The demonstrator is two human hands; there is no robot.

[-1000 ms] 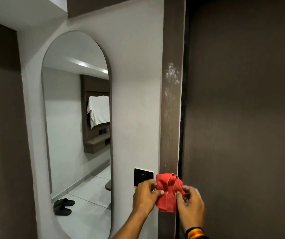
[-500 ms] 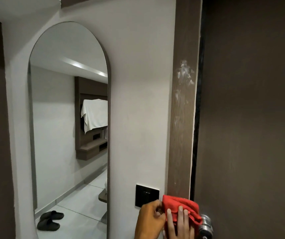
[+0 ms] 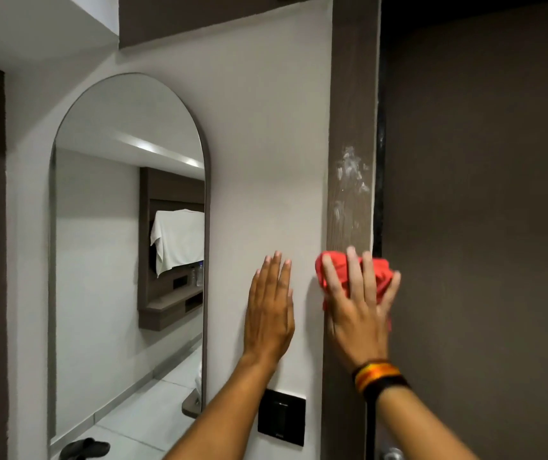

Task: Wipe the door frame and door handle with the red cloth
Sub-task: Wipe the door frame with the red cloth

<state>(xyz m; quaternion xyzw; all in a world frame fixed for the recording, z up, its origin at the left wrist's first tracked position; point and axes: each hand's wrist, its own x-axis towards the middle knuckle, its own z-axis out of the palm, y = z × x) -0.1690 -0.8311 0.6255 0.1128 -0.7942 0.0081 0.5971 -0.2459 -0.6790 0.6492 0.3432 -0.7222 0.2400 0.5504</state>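
A brown door frame (image 3: 354, 94) runs vertically between the white wall and the dark door (image 3: 481, 194). White smears (image 3: 350, 171) mark the frame at mid height. My right hand (image 3: 359, 313) presses the bunched red cloth (image 3: 382, 273) flat against the frame, just below the smears, fingers spread over it. My left hand (image 3: 271, 310) lies flat on the white wall beside the frame, fingers together, holding nothing. A sliver of the metal door handle (image 3: 390, 454) shows at the bottom edge, below my right forearm.
A black switch plate (image 3: 281, 416) sits on the wall below my left hand. An arched mirror (image 3: 126, 244) fills the wall to the left, reflecting a room with a white towel and dark slippers (image 3: 83, 449).
Both hands rose from beside the handle. My left hand let go of the cloth and went flat on the wall; my right hand carried the cloth up the frame.
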